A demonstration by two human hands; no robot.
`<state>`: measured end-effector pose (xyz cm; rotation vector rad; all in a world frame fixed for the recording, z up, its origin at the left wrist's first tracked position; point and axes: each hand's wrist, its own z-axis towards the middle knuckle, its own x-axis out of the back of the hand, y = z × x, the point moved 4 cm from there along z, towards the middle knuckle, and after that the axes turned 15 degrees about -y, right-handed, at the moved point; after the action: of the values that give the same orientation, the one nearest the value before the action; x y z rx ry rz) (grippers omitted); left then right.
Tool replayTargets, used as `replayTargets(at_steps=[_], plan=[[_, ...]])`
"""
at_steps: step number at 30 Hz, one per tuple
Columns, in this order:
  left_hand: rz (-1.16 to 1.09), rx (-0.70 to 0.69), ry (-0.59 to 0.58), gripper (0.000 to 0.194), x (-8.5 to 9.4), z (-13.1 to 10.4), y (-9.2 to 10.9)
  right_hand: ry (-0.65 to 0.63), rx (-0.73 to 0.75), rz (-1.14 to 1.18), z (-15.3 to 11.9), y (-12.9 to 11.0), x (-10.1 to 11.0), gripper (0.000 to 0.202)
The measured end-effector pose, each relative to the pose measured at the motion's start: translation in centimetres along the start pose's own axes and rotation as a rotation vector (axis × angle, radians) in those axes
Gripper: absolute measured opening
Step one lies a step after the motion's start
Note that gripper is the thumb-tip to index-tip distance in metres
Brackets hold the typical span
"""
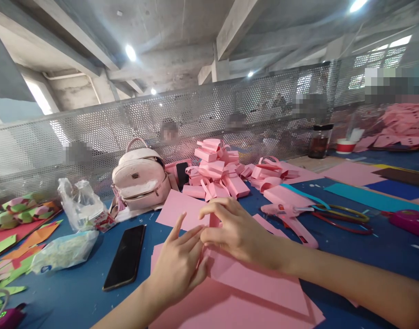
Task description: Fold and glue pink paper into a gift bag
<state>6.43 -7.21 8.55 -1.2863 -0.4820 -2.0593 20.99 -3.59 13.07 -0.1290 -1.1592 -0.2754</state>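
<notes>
Meeting above pink sheets [260, 278]: left hand [178, 265] and right hand [237, 230]

The pink sheets lie on the blue surface [75, 299], beneath the hands; at least two overlap, the full count hidden. On the uppermost, the longest visible edge slants from beside the left thumb down to the right, with one corner pointing lower right. Left fingers point up and right, partly spread; right fingers curl leftward to meet them. Whether either pinches anything, I cannot tell.

One black phone [125, 258] lies left, its long axis leaning away to the right. One pink glue gun [281, 210] lies right, nozzle rightward, handle slanting lower right. Behind stand one backpack [141, 180] and one dark jar [321, 141]; between them, folded pink pieces [216, 169] heap too thickly to count.
</notes>
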Motion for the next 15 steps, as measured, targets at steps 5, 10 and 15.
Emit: replayTargets(at_steps=[5,10,15], plan=[[-0.043,0.011,-0.033,0.028,-0.3,-0.1,0.1,-0.022,-0.044,0.1,-0.1,0.1,-0.1,0.018],[-0.032,0.026,-0.011,0.031,-0.4,-0.2,-0.3,0.199,-0.103,0.063,-0.5,0.8,-0.1,0.011],[-0.066,0.063,-0.021,0.036,-0.4,-0.2,-0.6,0.106,-0.166,0.139,0.0,1.7,-0.6,0.025]])
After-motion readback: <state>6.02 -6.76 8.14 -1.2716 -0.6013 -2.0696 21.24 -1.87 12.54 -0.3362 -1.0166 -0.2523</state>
